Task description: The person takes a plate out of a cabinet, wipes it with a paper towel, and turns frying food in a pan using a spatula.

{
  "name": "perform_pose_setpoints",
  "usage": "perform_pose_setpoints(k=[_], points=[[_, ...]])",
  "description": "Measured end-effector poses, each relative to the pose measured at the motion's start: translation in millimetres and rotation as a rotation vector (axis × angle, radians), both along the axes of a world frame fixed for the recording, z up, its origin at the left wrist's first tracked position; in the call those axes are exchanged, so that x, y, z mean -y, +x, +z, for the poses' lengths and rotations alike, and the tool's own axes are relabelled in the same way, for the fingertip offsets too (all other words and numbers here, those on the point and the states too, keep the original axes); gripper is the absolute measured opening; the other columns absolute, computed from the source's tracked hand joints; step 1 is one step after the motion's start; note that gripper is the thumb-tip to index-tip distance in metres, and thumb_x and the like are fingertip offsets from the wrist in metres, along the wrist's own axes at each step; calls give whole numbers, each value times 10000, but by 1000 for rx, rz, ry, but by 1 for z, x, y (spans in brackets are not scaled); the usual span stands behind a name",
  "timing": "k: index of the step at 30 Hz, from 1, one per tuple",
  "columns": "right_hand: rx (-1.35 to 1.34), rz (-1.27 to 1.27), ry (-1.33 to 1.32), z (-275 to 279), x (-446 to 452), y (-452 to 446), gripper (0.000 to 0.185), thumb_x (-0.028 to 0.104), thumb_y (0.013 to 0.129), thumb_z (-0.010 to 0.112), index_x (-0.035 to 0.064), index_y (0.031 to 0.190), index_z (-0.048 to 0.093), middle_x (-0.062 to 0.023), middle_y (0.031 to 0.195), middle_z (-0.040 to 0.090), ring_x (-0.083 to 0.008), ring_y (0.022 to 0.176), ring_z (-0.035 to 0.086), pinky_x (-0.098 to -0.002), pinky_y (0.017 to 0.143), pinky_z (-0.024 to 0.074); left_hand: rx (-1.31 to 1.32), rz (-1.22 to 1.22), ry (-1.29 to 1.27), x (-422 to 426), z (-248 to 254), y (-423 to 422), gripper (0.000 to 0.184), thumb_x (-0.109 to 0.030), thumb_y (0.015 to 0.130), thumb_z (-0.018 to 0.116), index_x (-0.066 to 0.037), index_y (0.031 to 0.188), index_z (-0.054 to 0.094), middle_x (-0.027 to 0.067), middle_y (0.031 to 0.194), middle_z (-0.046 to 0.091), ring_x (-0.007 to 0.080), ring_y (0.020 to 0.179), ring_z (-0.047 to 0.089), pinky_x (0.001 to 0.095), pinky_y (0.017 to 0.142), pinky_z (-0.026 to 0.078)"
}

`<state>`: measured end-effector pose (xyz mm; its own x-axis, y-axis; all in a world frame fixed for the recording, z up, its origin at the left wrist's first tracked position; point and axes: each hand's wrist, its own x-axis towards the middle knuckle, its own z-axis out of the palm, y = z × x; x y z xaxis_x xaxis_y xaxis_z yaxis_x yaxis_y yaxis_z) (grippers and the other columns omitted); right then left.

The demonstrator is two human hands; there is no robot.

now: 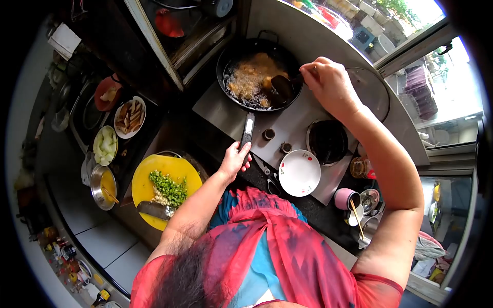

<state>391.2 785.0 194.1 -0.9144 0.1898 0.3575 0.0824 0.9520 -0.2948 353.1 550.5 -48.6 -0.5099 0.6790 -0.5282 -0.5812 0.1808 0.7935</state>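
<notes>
A white plate (299, 174) and scissors (265, 171) lay on the near side of the wok (223, 77), with a yellow board (141, 177) of chopped greens (173, 192) to the left. The wok, far in the scene, held food (254, 72) in bubbling oil; the left grip (235, 161) wrapped its handle (248, 131), the right grip (328, 84) pinched a dark spatula (281, 88).

The pan (230, 57) is black, its handle (246, 137) black with a pale grey inset, the spatula (282, 88) dark against golden-brown food (251, 77). The chopping board (144, 177) is bright yellow, the chopped greens (173, 190) vivid green, the minced bits (158, 196) cream. One plate (299, 173) is white with small red motifs, the mug (343, 198) pink. The red-pink top (299, 251) has dark blotches, beside turquoise cloth (259, 272).
</notes>
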Motion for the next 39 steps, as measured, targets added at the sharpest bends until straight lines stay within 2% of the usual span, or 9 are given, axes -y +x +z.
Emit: perform_pose_setpoints(k=[4, 9, 12, 13, 14, 17, 23, 31, 39], points=[[-75, -148, 140, 9, -21, -22, 238, 157, 847, 560, -37, 724, 621, -225, 744, 601, -394, 744, 605, -437, 713, 504, -62, 18, -34, -2, 4, 4, 280, -348, 952, 539, -75, 900, 506, 18, 640, 532, 70, 441, 475, 203, 372, 353], [-125, -331, 112, -7, -62, -40, 224, 174, 816, 550, -17, 761, 653, -211, 729, 638, -346, 719, 648, -428, 749, 513, -28, 17, -15, 1, -1, 4, 323, -376, 949, 539, -67, 1035, 574, 10, 644, 538, 63, 445, 475, 193, 376, 338], [-79, -488, -265, -35, -107, -35, 235, 190, 826, 556, -15, 802, 667, -173, 731, 667, -251, 630, 675, -361, 697, 533, 29, 16, 26, 1, 0, 1, 290, -368, 945, 550, -80, 915, 539, 5, 627, 534, 64, 439, 479, 192, 371, 333], [-103, -525, -365, -44, -121, -30, 234, 190, 833, 562, -17, 829, 672, -149, 737, 676, -204, 600, 670, -327, 668, 533, 42, -15, 15, 2, -3, -1, 294, -346, 956, 535, -69, 1054, 540, 7, 641, 524, 67, 460, 469, 186, 375, 314], [-128, -560, -465, -53, -135, -23, 236, 190, 840, 568, -18, 856, 677, -125, 743, 685, -158, 570, 665, -292, 639, 533, 46, -20, 22, 2, -2, -3, 272, -344, 955, 538, -78, 1013, 531, 8, 636, 526, 66, 456, 466, 186, 374, 311], [-183, -695, -903, -81, -161, 0, 185, 121, 851, 575, -10, 923, 683, -86, 804, 678, -149, 614, 655, -254, 613, 524, 63, -34, 41, 2, 9, -6, 248, -328, 950, 552, -119, 849, 467, 9, 611, 530, 61, 437, 452, 185, 369, 290], [-324, -650, -1405, -151, -154, 15, 158, 75, 885, 569, -22, 973, 657, -85, 859, 607, -171, 692, 638, -256, 695, 560, 96, -49, 52, 2, 10, -9, 215, -307, 945, 561, -122, 867, 485, 5, 601, 528, 66, 435, 451, 183, 364, 268], [-382, -506, -1442, -180, -106, -15, 235, 180, 913, 606, 13, 1067, 665, -64, 920, 639, -138, 752, 631, -261, 793, 511, 94, -52, 38, 2, 6, -10, 197, -305, 939, 570, -117, 944, 515, 7, 606, 530, 66, 429, 436, 184, 369, 260], [-380, -225, -956, -147, -35, -20, 211, 177, 937, 587, 26, 1054, 675, -39, 927, 660, -108, 776, 631, -235, 746, 482, 23, -13, 5, 0, 3, -4, 214, -323, 942, 565, -122, 1010, 540, 0, 609, 510, 60, 424, 406, 195, 377, 259]])
